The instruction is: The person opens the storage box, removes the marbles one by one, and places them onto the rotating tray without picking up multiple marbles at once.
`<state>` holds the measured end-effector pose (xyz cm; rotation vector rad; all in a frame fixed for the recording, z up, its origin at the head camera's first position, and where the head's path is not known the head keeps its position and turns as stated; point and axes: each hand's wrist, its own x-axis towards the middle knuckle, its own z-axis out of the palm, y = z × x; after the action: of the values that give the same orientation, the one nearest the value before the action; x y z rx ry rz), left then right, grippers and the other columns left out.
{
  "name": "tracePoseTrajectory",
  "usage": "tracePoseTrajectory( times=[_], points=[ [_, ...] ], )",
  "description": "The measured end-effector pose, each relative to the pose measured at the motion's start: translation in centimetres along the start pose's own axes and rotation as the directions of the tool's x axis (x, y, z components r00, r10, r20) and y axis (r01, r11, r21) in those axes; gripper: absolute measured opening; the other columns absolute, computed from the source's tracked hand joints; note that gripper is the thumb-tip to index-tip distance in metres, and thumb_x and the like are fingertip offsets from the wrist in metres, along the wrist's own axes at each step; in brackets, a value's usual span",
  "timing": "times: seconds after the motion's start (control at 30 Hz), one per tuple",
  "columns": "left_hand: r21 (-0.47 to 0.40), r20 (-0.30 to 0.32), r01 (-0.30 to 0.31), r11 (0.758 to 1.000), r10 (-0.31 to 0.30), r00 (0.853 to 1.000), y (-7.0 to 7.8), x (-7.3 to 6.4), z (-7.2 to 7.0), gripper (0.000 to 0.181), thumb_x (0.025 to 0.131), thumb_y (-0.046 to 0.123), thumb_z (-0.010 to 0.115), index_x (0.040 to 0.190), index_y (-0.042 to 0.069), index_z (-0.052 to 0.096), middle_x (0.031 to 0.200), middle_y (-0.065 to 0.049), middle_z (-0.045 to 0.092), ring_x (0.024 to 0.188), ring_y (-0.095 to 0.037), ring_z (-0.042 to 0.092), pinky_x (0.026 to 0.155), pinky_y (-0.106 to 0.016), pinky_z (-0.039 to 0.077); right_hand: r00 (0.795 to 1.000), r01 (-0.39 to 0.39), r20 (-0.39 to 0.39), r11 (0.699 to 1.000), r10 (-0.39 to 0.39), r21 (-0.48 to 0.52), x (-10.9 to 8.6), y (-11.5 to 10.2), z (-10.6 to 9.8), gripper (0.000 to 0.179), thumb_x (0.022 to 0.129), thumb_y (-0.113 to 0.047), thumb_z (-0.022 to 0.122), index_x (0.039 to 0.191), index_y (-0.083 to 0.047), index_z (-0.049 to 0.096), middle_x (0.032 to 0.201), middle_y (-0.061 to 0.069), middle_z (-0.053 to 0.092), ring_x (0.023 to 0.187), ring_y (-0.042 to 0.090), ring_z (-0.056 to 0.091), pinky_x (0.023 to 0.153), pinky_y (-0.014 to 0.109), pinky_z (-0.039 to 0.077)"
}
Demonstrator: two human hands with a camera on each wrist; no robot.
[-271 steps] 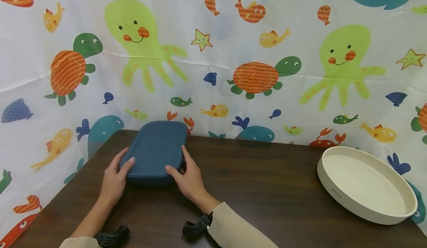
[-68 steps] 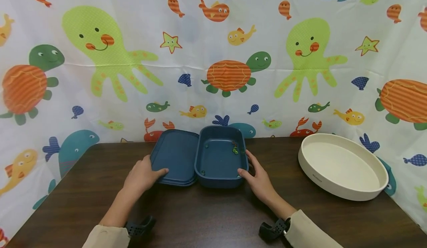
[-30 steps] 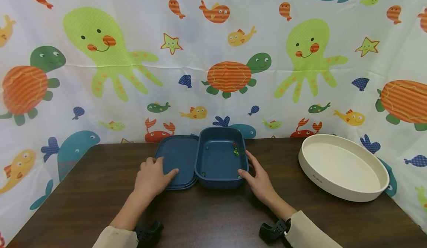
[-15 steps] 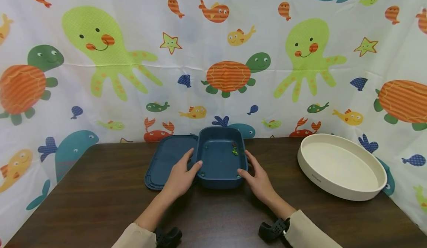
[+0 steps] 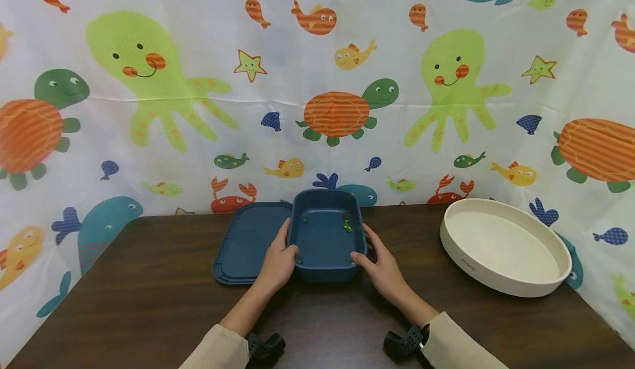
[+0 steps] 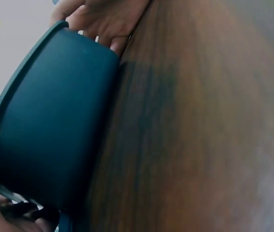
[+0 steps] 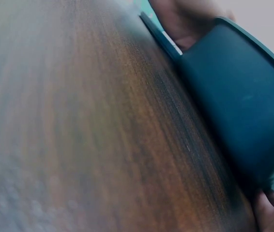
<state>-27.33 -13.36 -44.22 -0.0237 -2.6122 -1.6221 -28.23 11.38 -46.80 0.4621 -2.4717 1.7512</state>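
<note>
A dark blue rectangular food container (image 5: pixel 327 236) stands uncovered at the back middle of the table. A few small green and reddish pieces (image 5: pixel 346 223) lie inside it, mostly toward its right side. My left hand (image 5: pixel 276 261) grips the container's left side, thumb at the rim and fingers along the outer wall. On the opposite side, my right hand (image 5: pixel 382 264) holds it the same way. Both wrist views show the container's front wall (image 6: pixel 54 111) close over the wood, with a hand at each end. Its blue lid (image 5: pixel 250 245) lies flat just to the left, partly behind my left hand.
A large round cream tray (image 5: pixel 506 247) with a low wall sits at the right rear of the dark wooden table (image 5: pixel 163 303). Behind everything hangs a white cloth (image 5: pixel 288 43) printed with sea animals, reaching the table's back edge.
Earlier the container was covered, with both hands on it. The lid now lies to its left, and my left hand has moved right, off the lid onto the container. The right hand keeps its hold.
</note>
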Motion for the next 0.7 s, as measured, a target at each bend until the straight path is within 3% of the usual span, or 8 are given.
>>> tracePoseTrajectory(
  times=[0.07,0.13,0.23,0.33,0.37,0.43,0.6,0.7],
  points=[
    [-0.006,-0.012,0.001,1.000,-0.001,1.000,0.1,0.0,0.0,0.073,0.095,0.005,0.035,0.164,0.014,0.012,0.167,-0.020,0.022,0.062,-0.022,0.050,0.081,-0.044,0.040,1.000,0.003,0.006,1.000,-0.003,0.001,0.0,0.0,0.1,0.069,0.099,-0.027,0.064,0.160,-0.022,0.031,0.159,0.019,0.040,0.139,0.042,0.049,0.107,0.059,0.046],
    [-0.009,-0.021,0.001,1.000,-0.001,1.000,0.1,0.0,0.0,0.072,0.095,0.005,0.033,0.164,0.013,0.012,0.164,-0.020,0.027,0.049,-0.015,0.025,0.078,-0.041,0.040,1.000,0.001,0.004,1.000,-0.001,-0.004,0.0,0.1,0.2,0.070,0.099,-0.029,0.065,0.160,-0.024,0.031,0.159,0.018,0.041,0.138,0.042,0.050,0.106,0.058,0.046],
    [-0.004,-0.039,-0.011,1.000,0.011,0.999,0.3,-0.1,-0.1,0.072,0.094,0.004,0.032,0.163,0.011,0.014,0.156,-0.023,0.039,0.051,-0.015,0.026,0.082,-0.041,0.039,1.000,-0.002,0.002,1.000,0.002,-0.015,0.0,0.1,0.2,0.070,0.098,-0.033,0.065,0.159,-0.026,0.031,0.158,0.017,0.043,0.138,0.041,0.051,0.107,0.059,0.046],
    [-0.012,-0.063,-0.016,1.000,0.015,0.998,0.6,0.0,-0.4,0.071,0.094,0.003,0.031,0.163,0.011,0.017,0.114,-0.023,0.061,0.050,-0.014,0.025,0.067,-0.036,0.040,1.000,-0.004,0.012,1.000,0.004,-0.022,0.0,0.0,0.2,0.070,0.098,-0.038,0.064,0.159,-0.028,0.031,0.158,0.013,0.044,0.140,0.038,0.050,0.110,0.059,0.043],
    [-0.016,-0.068,-0.014,1.000,0.013,0.998,0.6,0.0,-0.5,0.071,0.094,0.003,0.031,0.163,0.011,0.018,0.096,-0.021,0.060,0.049,-0.014,0.024,0.060,-0.033,0.037,1.000,-0.001,0.014,1.000,0.002,-0.021,0.0,-0.1,0.2,0.069,0.099,-0.040,0.063,0.160,-0.028,0.031,0.159,0.013,0.044,0.141,0.038,0.049,0.110,0.059,0.043],
    [-0.031,-0.071,-0.015,0.999,0.012,0.997,0.8,0.0,-0.8,0.070,0.094,0.003,0.031,0.163,0.012,0.019,0.090,-0.021,0.060,0.045,-0.013,0.021,0.049,-0.030,0.028,1.000,0.008,0.019,1.000,-0.007,-0.019,0.1,-0.1,0.2,0.068,0.101,-0.041,0.060,0.160,-0.026,0.030,0.159,0.012,0.043,0.143,0.038,0.047,0.111,0.059,0.042],
    [-0.031,-0.057,-0.003,1.000,0.001,0.998,1.2,0.1,-1.5,0.070,0.094,0.003,0.031,0.163,0.012,0.020,0.068,-0.009,0.054,0.044,-0.012,0.020,0.047,-0.027,0.025,1.000,0.001,0.008,1.000,-0.001,0.023,0.1,0.0,0.0,0.063,0.103,-0.038,0.055,0.160,-0.022,0.031,0.159,0.012,0.043,0.144,0.036,0.046,0.112,0.055,0.043],
    [-0.017,-0.050,0.008,1.000,-0.009,0.999,1.6,0.4,-2.1,0.070,0.094,0.003,0.030,0.162,0.011,0.020,0.052,0.003,0.031,0.044,-0.012,0.020,0.047,-0.027,0.025,1.000,-0.006,0.006,0.999,0.006,0.053,0.0,-0.1,-0.2,0.062,0.104,-0.038,0.055,0.159,-0.022,0.032,0.160,0.012,0.042,0.144,0.035,0.046,0.111,0.050,0.046]
  ],
)
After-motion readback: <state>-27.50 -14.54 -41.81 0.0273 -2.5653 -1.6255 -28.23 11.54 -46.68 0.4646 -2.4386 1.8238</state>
